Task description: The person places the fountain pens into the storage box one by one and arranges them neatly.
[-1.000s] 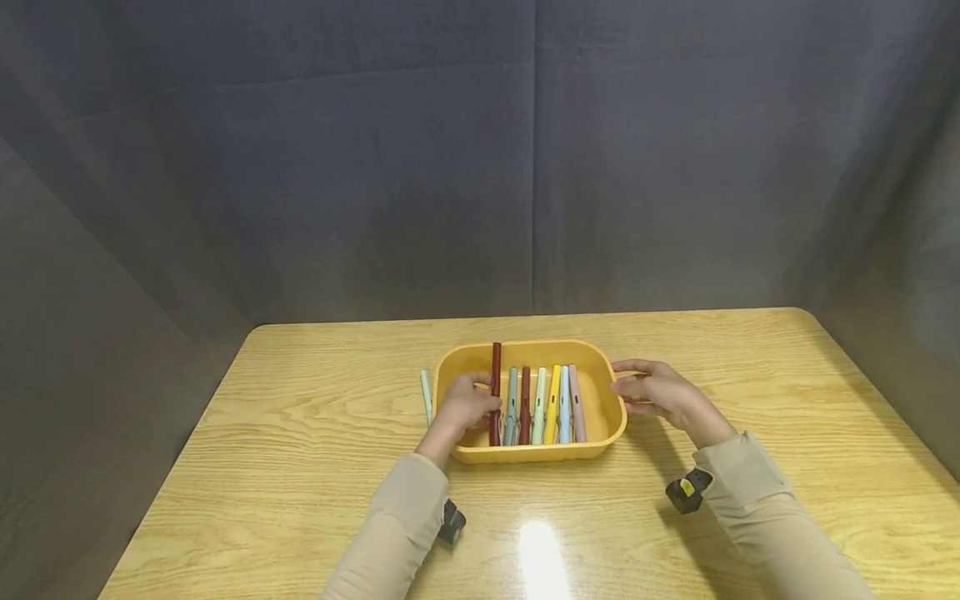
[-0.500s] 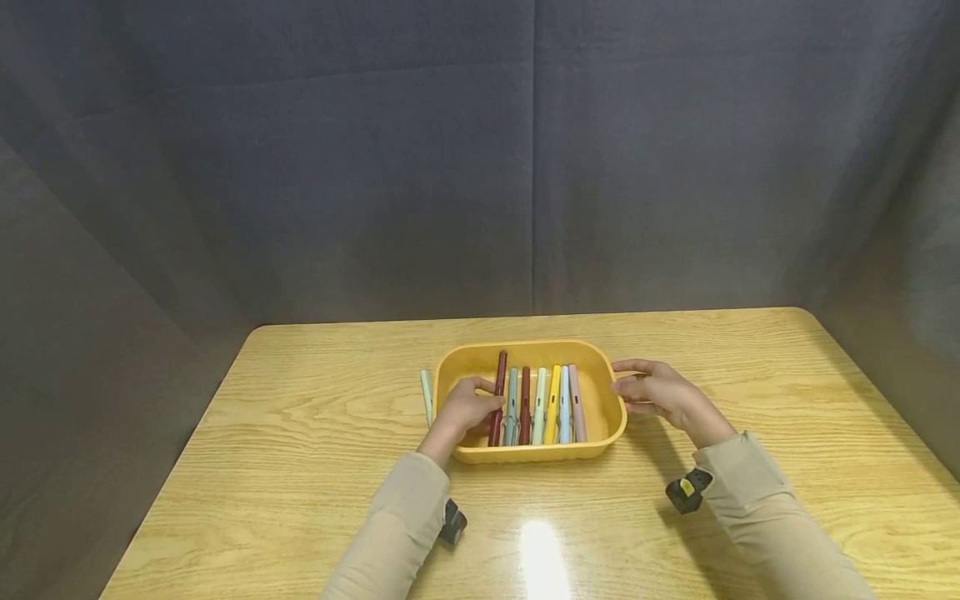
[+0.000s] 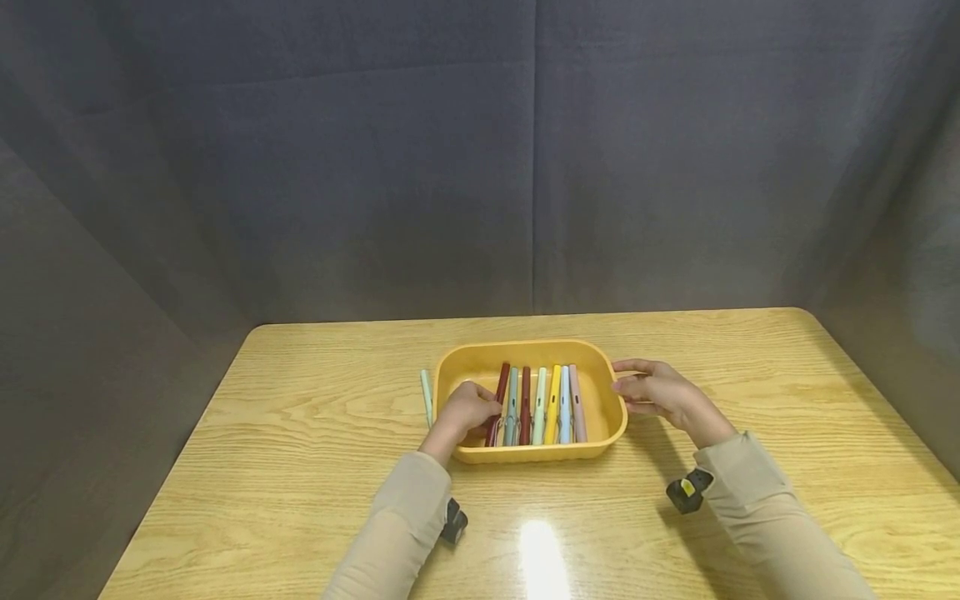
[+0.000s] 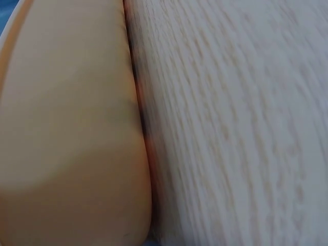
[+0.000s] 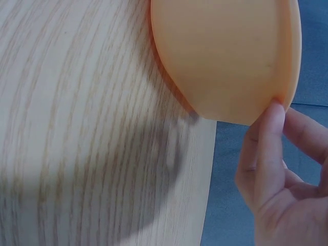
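A yellow tray (image 3: 468,357) holds a row of several capped pens with clips. My left hand (image 3: 463,410) reaches into its left end and grips a dark red pen (image 3: 503,379), the leftmost of the row, which leans slightly; its lower part is partly covered by the fingers. Beside it lie a grey-green pen (image 3: 513,396), another dark red pen (image 3: 526,392), a pale green pen (image 3: 540,400), a yellow pen (image 3: 553,404), a light blue pen (image 3: 565,400) and a mauve pen (image 3: 576,404). At the tray's right end my right hand (image 3: 667,396) holds the rim between thumb and fingers.
Outside the tray, against its left side, is another pale green pen (image 3: 426,392). The tray stands on a wooden table (image 3: 300,467) whose far edge meets a dark grey curtain (image 3: 405,192). The left wrist view shows only the tray wall (image 4: 72,118) and tabletop.
The dark red pen in my left hand has come down into the row, its top tipping right toward the grey-green pen. My right hand and the tray have stayed put.
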Tool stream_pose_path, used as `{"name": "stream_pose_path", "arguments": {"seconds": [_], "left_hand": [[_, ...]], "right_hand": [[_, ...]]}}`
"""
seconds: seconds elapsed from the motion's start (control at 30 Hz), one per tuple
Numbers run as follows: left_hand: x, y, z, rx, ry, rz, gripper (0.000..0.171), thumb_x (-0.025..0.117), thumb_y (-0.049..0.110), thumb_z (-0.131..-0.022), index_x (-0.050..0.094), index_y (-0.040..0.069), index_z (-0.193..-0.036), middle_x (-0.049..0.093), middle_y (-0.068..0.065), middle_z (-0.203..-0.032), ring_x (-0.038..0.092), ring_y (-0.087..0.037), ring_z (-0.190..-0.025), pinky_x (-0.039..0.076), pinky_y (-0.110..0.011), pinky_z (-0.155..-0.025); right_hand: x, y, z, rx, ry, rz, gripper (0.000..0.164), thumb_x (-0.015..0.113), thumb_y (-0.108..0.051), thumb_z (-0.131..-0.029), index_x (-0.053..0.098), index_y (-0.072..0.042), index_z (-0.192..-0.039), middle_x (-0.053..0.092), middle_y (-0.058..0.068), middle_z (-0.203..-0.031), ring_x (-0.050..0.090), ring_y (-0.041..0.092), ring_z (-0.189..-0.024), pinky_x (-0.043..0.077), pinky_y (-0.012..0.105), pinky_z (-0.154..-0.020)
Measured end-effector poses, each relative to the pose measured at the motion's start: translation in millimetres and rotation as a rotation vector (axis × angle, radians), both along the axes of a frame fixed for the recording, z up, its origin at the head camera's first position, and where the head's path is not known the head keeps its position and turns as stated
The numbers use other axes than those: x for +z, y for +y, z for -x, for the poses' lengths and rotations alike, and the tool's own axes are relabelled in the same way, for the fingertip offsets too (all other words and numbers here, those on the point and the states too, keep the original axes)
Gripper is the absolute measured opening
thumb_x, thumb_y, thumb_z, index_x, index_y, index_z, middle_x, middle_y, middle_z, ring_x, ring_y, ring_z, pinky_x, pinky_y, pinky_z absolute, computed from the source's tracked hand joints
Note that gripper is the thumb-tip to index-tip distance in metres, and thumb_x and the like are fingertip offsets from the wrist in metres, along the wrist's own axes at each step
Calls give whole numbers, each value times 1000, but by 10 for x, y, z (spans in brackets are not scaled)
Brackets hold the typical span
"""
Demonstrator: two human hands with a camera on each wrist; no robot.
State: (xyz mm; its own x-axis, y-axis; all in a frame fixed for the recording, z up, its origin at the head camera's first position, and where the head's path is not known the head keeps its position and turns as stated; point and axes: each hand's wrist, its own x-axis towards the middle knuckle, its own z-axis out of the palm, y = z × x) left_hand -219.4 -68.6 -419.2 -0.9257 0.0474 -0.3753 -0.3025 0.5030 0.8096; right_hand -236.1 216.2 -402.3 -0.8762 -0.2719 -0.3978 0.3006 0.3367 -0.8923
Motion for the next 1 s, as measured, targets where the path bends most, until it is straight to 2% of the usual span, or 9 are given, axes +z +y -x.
{"name": "stream_pose_path", "arguments": {"seconds": [0.1, 0.23, 0.47, 0.7, 1.0], "left_hand": [[-5, 7, 0, -8, 32, 42, 25, 62, 5, -88, 63, -9, -109, 64, -21, -111, 64, -27, -97, 58, -35, -86], [-18, 9, -1, -11, 63, 69, 23, 63, 4, -86, 65, -9, -104, 65, -20, -108, 63, -25, -93, 57, -34, -82], [-31, 31, 15, 42, 35, -16, 21, 60, 0, -86, 63, -11, -103, 65, -21, -103, 63, -17, -75, 60, -25, -66], [-46, 38, 21, 64, 1, -73, 23, 61, -1, -86, 59, -12, -107, 63, -20, -104, 60, -14, -68, 60, -22, -61], [-72, 51, 29, 55, 33, -28, 21, 64, -2, -85, 62, -9, -105, 65, -20, -101, 63, -17, -69, 59, -23, -57]], "right_hand": [[-2, 7, -2, 1, 0, 0, 59, 54, -11, -96, 26, 9, -144, 61, -8, -88, 56, 3, -78, 57, 15, -69], [-5, 5, -4, -5, -2, 3, 58, 53, -9, -96, 26, 9, -144, 61, -9, -86, 56, 2, -77, 57, 15, -70], [4, 6, -15, -4, 5, -7, 59, 54, -9, -95, 27, 9, -144, 61, -7, -88, 56, 2, -78, 57, 15, -70], [0, 10, -13, -2, 0, -3, 59, 54, -10, -95, 26, 9, -144, 60, -7, -89, 56, 2, -77, 57, 15, -70], [5, 18, -6, -3, 1, -5, 59, 53, -10, -96, 26, 9, -145, 60, -7, -89, 56, 2, -77, 57, 15, -70]]}}
